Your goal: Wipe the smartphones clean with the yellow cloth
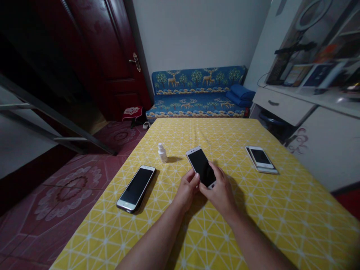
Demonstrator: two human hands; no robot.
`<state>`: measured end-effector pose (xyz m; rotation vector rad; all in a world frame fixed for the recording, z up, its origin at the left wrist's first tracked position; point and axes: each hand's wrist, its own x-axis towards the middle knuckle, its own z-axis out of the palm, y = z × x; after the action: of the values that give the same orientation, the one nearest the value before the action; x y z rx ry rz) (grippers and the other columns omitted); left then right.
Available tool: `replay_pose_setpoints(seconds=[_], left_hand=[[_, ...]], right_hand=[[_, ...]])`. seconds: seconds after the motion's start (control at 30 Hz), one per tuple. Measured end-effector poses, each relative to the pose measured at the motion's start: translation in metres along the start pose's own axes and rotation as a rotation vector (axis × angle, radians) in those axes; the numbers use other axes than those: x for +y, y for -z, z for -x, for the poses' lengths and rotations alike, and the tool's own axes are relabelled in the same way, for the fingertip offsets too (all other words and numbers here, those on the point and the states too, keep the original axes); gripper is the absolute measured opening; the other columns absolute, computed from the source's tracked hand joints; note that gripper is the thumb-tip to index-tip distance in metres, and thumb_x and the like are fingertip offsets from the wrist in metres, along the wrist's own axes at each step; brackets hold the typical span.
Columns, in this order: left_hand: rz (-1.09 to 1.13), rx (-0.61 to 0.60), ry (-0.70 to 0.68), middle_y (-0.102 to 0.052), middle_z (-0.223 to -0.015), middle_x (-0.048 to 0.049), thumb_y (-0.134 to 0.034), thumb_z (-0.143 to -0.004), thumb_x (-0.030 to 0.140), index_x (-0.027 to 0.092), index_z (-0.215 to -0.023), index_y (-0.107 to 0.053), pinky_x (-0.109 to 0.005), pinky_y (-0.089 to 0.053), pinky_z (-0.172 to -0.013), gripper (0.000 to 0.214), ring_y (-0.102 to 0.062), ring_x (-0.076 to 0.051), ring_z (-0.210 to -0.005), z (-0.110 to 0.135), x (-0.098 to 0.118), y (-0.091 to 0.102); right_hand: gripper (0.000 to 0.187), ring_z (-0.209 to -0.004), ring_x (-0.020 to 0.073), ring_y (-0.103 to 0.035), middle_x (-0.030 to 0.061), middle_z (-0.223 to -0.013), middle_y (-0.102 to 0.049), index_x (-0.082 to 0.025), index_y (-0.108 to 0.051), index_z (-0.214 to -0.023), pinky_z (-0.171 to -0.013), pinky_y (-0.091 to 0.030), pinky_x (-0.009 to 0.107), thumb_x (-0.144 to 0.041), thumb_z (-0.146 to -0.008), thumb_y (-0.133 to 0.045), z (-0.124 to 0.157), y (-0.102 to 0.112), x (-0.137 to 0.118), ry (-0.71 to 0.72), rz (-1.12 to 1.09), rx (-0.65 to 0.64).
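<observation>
- White-framed, black-screened smartphone (201,167): long axis runs far-left to near-right, between both hands.
- Left hand (187,189): fingers pinch its left edge.
- Right hand (221,191): fingers hold its right edge, nearer the lower corner.

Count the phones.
4: a left phone lying flat, a held phone between left hand and right hand, a top phone stacked on a lower phone at right, mostly hidden.
</observation>
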<state>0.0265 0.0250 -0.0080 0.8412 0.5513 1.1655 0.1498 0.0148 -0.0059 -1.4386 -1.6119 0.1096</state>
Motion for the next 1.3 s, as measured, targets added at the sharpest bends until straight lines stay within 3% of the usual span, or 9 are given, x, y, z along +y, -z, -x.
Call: replay_pose_setpoints(seconds=[0.63, 0.83, 0.97, 1.13, 1.3], left_hand=[[0.018, 0.001, 0.011, -0.065, -0.124, -0.0128, -0.069, -0.083, 0.037, 0.018, -0.122, -0.065, -0.040, -0.043, -0.100, 0.043, -0.060, -0.027, -0.113, 0.001, 0.003, -0.003], [0.029, 0.010, 0.020, -0.064, -0.125, -0.0120, -0.069, -0.083, 0.037, 0.019, -0.122, -0.065, -0.035, -0.045, -0.097, 0.043, -0.061, -0.024, -0.111, 0.001, 0.003, -0.004], [0.077, 0.058, 0.086, -0.065, -0.123, -0.0113, -0.067, -0.084, 0.038, 0.025, -0.137, -0.052, -0.034, -0.051, -0.085, 0.056, -0.066, -0.019, -0.096, -0.001, 0.002, 0.001], [0.080, 0.024, 0.142, -0.061, -0.129, -0.0176, -0.066, -0.085, 0.040, 0.022, -0.140, -0.048, -0.040, -0.048, -0.091, 0.061, -0.064, -0.025, -0.108, -0.004, 0.003, 0.002], [0.052, 0.044, 0.143, -0.062, -0.128, -0.0181, -0.068, -0.084, 0.038, 0.020, -0.135, -0.053, -0.041, -0.046, -0.094, 0.056, -0.064, -0.025, -0.109, -0.004, 0.001, -0.001]], right_hand=[[0.063, -0.115, 0.0298, -0.060, 0.0150, -0.126, -0.061, -0.020, -0.048, -0.132, -0.096, -0.052, 0.048, -0.029, -0.072, -0.063, 0.001, -0.002, 0.001, -0.028, -0.018, 0.011], [0.065, -0.114, 0.0291, -0.061, 0.0147, -0.126, -0.061, -0.020, -0.048, -0.133, -0.094, -0.053, 0.047, -0.029, -0.071, -0.064, 0.001, -0.001, 0.000, -0.023, -0.043, 0.033], [0.067, -0.115, 0.0285, -0.060, 0.0141, -0.127, -0.061, -0.020, -0.049, -0.133, -0.095, -0.052, 0.045, -0.031, -0.070, -0.068, -0.004, 0.004, 0.008, -0.044, -0.080, 0.108], [0.069, -0.103, 0.0281, -0.066, 0.0148, -0.122, -0.065, -0.019, -0.050, -0.134, -0.083, -0.056, 0.041, -0.044, -0.072, -0.068, -0.018, 0.033, 0.038, -0.223, -0.105, 0.217], [0.072, -0.108, 0.0323, -0.064, 0.0166, -0.126, -0.063, -0.018, -0.050, -0.136, -0.087, -0.052, 0.043, -0.052, -0.073, -0.063, -0.007, 0.098, 0.070, -0.348, 0.224, 0.150]])
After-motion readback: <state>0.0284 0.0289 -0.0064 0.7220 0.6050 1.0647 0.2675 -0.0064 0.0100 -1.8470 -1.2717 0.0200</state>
